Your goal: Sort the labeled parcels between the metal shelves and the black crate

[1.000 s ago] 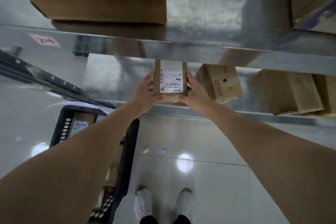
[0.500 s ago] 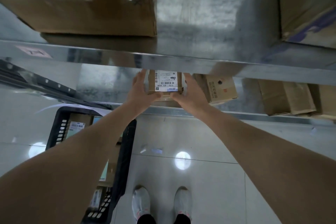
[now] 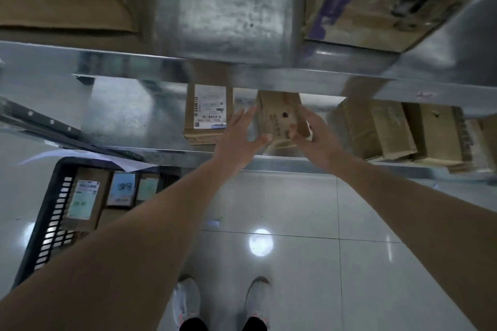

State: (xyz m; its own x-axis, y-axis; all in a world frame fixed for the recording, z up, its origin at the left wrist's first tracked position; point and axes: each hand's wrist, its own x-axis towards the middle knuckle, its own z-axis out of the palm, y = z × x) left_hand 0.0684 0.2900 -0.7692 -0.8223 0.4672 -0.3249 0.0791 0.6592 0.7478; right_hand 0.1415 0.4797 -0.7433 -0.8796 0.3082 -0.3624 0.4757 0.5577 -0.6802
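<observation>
Glossy tiled floor [image 3: 295, 209] under metal shelves [image 3: 150, 115]. On the lower shelf, a labeled parcel [image 3: 208, 113] lying flat, touched by neither hand. Just beside it, a small brown box [image 3: 279, 115] flanked by both hands: left hand [image 3: 239, 140] spread, thumb at the box's near corner; right hand [image 3: 313, 134] spread against its right side. Black crate [image 3: 45, 223] on the floor at left, holding more labeled parcels.

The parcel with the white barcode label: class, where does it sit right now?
The labeled parcel lies flat on the lower metal shelf, left of the plain brown box between both hands.
</observation>
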